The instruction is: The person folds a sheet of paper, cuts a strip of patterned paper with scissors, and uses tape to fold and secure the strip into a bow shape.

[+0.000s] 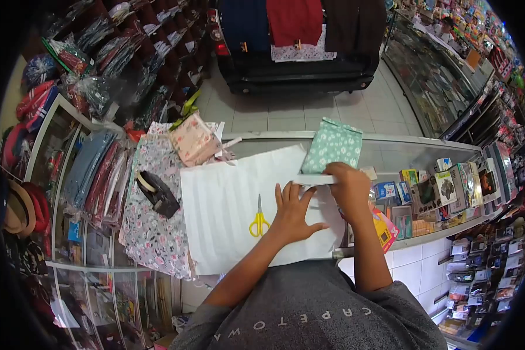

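Note:
A large sheet of white striped wrapping paper lies spread on the glass counter. My left hand presses flat on the paper, fingers apart. My right hand grips a folded edge of the paper and holds it up over a parcel that is mostly hidden. Yellow-handled scissors lie on the paper just left of my left hand. A green patterned folded cloth lies on the counter just beyond my right hand.
A black tape dispenser sits on floral fabric at the left. A pink patterned packet lies at the counter's far left. Small boxed goods fill the display case on the right. A dark vehicle stands beyond the counter.

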{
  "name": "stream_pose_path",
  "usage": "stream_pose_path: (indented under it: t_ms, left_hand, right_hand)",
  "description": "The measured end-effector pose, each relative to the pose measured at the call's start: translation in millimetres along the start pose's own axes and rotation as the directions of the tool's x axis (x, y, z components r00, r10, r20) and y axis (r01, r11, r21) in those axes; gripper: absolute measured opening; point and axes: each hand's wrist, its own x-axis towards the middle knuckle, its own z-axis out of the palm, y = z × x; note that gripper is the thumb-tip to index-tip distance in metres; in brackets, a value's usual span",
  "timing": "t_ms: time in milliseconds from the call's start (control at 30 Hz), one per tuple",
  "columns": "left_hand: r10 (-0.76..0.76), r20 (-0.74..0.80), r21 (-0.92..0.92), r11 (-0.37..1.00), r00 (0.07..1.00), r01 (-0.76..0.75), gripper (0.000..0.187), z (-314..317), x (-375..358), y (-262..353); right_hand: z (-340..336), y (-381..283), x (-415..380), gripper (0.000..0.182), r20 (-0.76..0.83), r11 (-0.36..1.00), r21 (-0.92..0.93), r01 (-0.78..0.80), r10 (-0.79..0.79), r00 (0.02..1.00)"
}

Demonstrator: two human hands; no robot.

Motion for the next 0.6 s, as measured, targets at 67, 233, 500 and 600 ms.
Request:
stream_pose_path:
  t_ms: [67, 233, 500, 600]
  left_hand:
    - [0.002, 0.025, -0.028, 1.0, 1.0, -0.002, 0.095, -3.2, -5.1, -0.8]
    - [-0.017, 0.072, -0.145, 0.989, 0.997, 0.027, 0.1, -19.5, 1.5, -17.9]
    - [0.205, 0.315, -0.211, 0.967, 0.927, -0.142, 0.099, -143.1, 12.8, -39.6]
    - [0.339, 0.4, -0.43, 0.89, 0.852, -0.152, 0.089, -207.1, 27.0, -29.8]
  right_hand:
    - [5.2, -3.4, -1.9, 0.018, -0.066, 0.998, 0.059, -0.016, 0.02, 0.998]
    - [-2.8, -8.8, 0.3, 0.018, -0.017, 0.996, 0.06, -0.068, 0.07, 0.997]
    - [-75.1, -70.0, 56.1, 0.034, 0.283, 0.867, 0.487, -0.107, -0.041, 0.958]
    - [-89.4, -98.2, 90.2, 0.037, 0.138, 0.696, 0.696, 0.176, -0.37, 0.919]
